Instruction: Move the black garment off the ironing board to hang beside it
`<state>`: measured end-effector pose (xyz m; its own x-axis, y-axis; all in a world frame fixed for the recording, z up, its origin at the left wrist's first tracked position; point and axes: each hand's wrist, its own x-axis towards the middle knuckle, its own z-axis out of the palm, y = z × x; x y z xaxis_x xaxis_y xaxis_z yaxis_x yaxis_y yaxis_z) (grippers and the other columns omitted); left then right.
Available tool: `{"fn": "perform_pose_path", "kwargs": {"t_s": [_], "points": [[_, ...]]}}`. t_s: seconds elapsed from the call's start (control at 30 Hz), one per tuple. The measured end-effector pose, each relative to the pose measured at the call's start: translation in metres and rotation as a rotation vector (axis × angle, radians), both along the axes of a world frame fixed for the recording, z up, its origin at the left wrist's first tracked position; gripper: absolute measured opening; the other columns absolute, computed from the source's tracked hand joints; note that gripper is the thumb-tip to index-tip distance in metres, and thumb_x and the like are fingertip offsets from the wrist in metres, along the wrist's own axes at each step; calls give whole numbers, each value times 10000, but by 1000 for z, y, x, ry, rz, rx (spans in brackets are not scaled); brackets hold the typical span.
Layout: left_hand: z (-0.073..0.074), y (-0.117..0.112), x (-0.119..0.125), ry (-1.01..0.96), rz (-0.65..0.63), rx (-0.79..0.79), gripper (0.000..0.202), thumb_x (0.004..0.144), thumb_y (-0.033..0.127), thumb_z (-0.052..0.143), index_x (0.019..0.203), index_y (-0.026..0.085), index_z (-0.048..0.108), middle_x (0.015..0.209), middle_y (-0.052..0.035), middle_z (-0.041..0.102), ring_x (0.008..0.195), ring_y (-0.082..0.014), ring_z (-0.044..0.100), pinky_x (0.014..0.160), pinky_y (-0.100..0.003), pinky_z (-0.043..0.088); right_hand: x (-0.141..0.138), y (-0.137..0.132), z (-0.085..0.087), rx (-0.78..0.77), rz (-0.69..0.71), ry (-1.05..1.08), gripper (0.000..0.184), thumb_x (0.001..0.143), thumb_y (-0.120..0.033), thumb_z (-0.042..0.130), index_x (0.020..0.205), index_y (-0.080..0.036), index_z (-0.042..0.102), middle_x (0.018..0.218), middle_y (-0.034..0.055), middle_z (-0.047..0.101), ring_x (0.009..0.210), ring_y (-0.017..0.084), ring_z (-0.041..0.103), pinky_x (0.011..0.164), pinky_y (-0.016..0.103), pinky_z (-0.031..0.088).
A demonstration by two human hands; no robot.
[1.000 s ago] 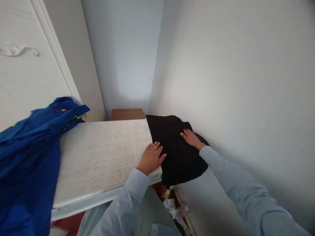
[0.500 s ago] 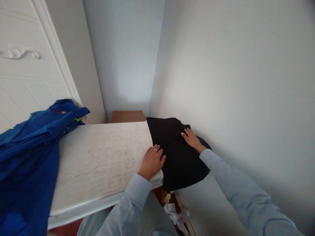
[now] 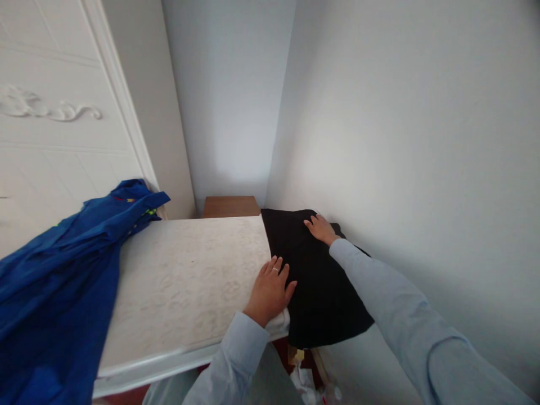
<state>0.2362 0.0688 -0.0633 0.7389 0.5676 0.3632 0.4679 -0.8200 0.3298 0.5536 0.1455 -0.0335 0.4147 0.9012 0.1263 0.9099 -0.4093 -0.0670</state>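
Observation:
A black garment [image 3: 312,287] lies spread over the right end of a long padded white board [image 3: 189,275], its edges hanging past the end and front. My left hand [image 3: 272,289] rests palm down, fingers stretched, on the garment's left edge where it meets the bare white cover; a ring shows on one finger. Farther back, my right hand [image 3: 321,229] lies flat on the upper part of the black cloth, near the wall. Neither hand grips anything. The garment's exact kind cannot be made out.
Blue clothing [image 3: 80,253] is draped over the board's left end. Behind it rises a white carved cabinet door [image 3: 63,73]. A brown wooden box [image 3: 231,206] stands in the back corner. A grey-white wall [image 3: 400,140] borders the right side. White crumpled scraps [image 3: 304,379] lie on the floor.
My right hand has slid back and left across the black garment, toward its far edge. My left hand stays on the garment's left edge. The whole view has shifted slightly.

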Motion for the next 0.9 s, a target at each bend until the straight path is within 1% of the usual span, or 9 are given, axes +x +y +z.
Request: {"fn": "perform_pose_path", "kwargs": {"t_s": [0.1, 0.2, 0.3, 0.43, 0.53, 0.67, 0.77, 0.83, 0.9], "points": [[1, -1, -1, -1, 10, -10, 495, 954, 382, 532, 1360, 103, 583, 1462, -194, 523, 1405, -324, 430, 1170, -485, 348, 7, 24, -6, -43, -17, 50, 654, 1021, -524, 261, 1399, -52, 510, 1502, 255, 441, 1427, 331, 365, 1143, 458, 279], [1, -2, -1, 4, 19, -11, 505, 950, 396, 533, 1365, 112, 579, 1468, -185, 519, 1407, -318, 428, 1170, -483, 352, 13, 42, -14, -69, -34, 99, 680, 1024, -544, 210, 1381, -60, 529, 1454, 257, 493, 1391, 339, 415, 1108, 481, 323], [1, -2, -1, 12, 26, -10, 505, 954, 402, 521, 1368, 119, 577, 1477, -181, 510, 1410, -319, 424, 1166, -488, 358, 15, 54, -21, -61, -64, 123, 708, 1021, -565, 162, 1409, -78, 499, 1495, 254, 442, 1402, 359, 391, 1095, 523, 326], [1, -2, -1, 0, 32, -9, 509, 959, 440, 509, 1360, 133, 582, 1479, -175, 509, 1408, -324, 427, 1149, -509, 375, 19, 61, -27, -37, -92, 137, 714, 1021, -567, 152, 1492, -87, 390, 1565, 248, 343, 1453, 359, 311, 1129, 545, 273], [1, -1, -1, 3, 25, -23, 531, 964, 468, 492, 1369, 133, 573, 1485, -177, 501, 1413, -328, 418, 1151, -514, 369, 21, 61, -29, -17, -96, 137, 701, 1024, -551, 173, 1509, -80, 357, 1573, 250, 332, 1462, 354, 295, 1142, 546, 254], [0, -1, -1, 1, 19, -23, 535, 966, 472, 483, 1369, 130, 573, 1482, -179, 504, 1414, -329, 416, 1156, -506, 358, 20, 57, -28, 22, -81, 132, 657, 1026, -532, 212, 1456, -86, 432, 1531, 257, 397, 1428, 355, 357, 1120, 550, 290], [1, -1, -1, -18, 22, -14, 518, 965, 477, 486, 1348, 145, 590, 1461, -168, 530, 1398, -328, 437, 1142, -503, 371, 10, 53, -22, 77, -62, 118, 601, 1030, -472, 265, 1392, -46, 485, 1480, 291, 442, 1403, 376, 385, 1109, 579, 290], [3, -2, -1, -32, 24, -18, 512, 971, 489, 471, 1328, 147, 603, 1442, -167, 550, 1385, -325, 452, 1135, -498, 376, -1, 52, -15, 127, -10, 110, 558, 1030, -410, 294, 1374, -17, 491, 1460, 302, 459, 1401, 371, 392, 1121, 563, 283], [5, -2, 0, -42, 26, -26, 506, 982, 493, 445, 1308, 144, 613, 1427, -170, 562, 1376, -318, 462, 1130, -489, 380, -18, 50, -8, 168, 86, 112, 527, 1027, -374, 319, 1389, -28, 484, 1466, 268, 476, 1400, 330, 408, 1144, 496, 290]]}}
